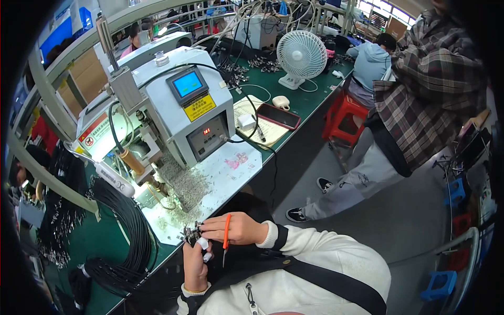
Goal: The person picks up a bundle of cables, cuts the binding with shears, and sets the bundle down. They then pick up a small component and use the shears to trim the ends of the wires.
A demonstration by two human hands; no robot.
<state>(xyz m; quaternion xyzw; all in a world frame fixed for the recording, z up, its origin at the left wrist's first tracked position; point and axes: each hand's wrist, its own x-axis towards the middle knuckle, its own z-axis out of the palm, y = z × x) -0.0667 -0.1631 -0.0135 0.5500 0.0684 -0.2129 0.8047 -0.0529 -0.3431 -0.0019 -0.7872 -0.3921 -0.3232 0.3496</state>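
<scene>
At the table's near edge, my left hand (194, 269) is closed round a bunch of black cable ends with small metal connectors (190, 234). White pieces (203, 243) show by its fingers; whether they are finger wraps or something held I cannot tell. My right hand (237, 229) reaches in from the right, fingers pressed together on the same connectors. An orange-handled tool (227, 231), apparently small scissors, hangs across the right hand's fingers with its thin dark tip pointing down. The hands meet just in front of the machine's white plate (241, 170).
A bench machine (207, 118) with a small screen stands ahead, metal scraps (181, 181) heaped beneath its head. Black cables (123, 220) lie coiled at left. Beyond are a phone (278, 116), a notebook and a white fan (301, 54). A person in a plaid shirt (425, 79) stands at right.
</scene>
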